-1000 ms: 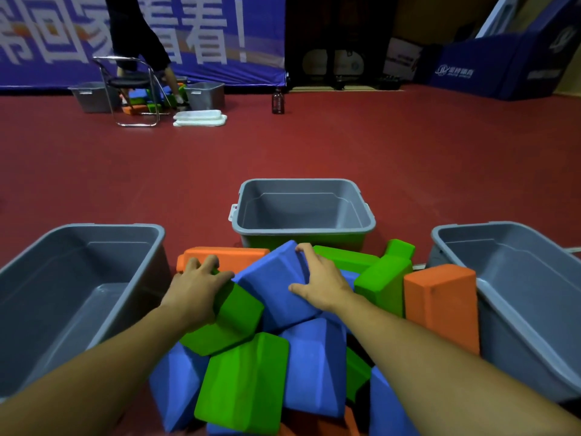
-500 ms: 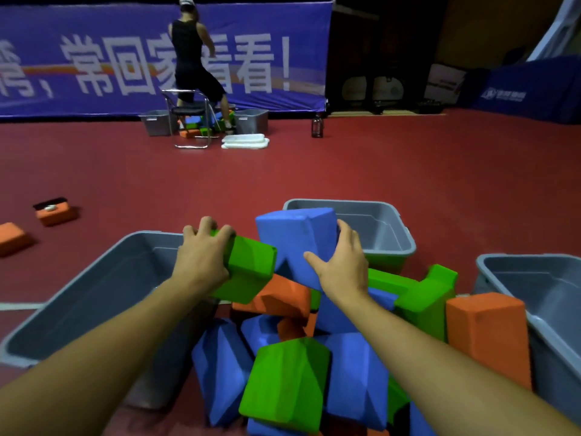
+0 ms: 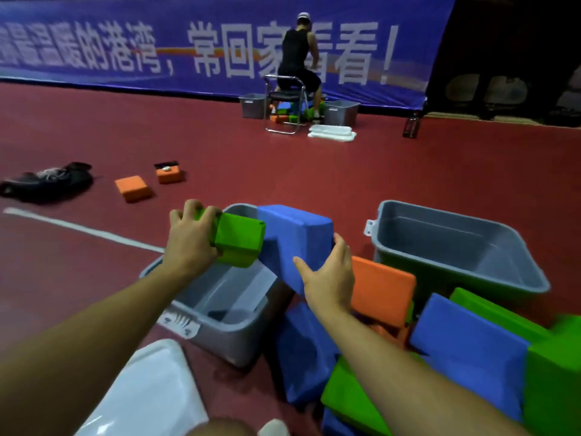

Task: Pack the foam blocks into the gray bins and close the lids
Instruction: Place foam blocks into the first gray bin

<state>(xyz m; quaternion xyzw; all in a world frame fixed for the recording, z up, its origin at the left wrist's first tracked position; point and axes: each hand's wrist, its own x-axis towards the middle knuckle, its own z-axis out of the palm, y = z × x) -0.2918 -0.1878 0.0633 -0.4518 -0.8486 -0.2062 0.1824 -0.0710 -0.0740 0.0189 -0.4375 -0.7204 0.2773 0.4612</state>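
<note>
Red sports floor [image 3: 314,171] under everything, with a white line [image 3: 81,229] at 9 o'clock and a blue banner [image 3: 157,42] printed in white characters along the far wall at 12 o'clock.

Left hand [image 3: 191,243] near centre, fingers curled over the far end of a green foam block [image 3: 239,243], gripping it above a gray bin [image 3: 226,309]. Right hand [image 3: 327,275] just right of centre, thumb and fingers wrapped around the lower end of a blue foam block [image 3: 295,240], held tilted, touching the green one, over the same bin. Both blocks in the air, not yet inside.

Second gray bin [image 3: 452,247] at 3 o'clock, open. Orange foam block [image 3: 382,294] standing between the two bins. Pile of blue and green foam blocks [image 3: 471,350] at 4 to 5 o'clock, touching one another. White lid [image 3: 147,391] flat on the floor at 7 o'clock, just beside the near bin.

Two loose orange blocks [image 3: 133,187] at 10 o'clock, with a dark bundle [image 3: 47,182] farther left. Far off at 12 o'clock, a person [image 3: 298,55] in black on a folding chair [image 3: 286,102], with more gray bins, coloured blocks and stacked white lids [image 3: 331,133] around. Dark bottle [image 3: 411,125] at 2 o'clock by the wall.
</note>
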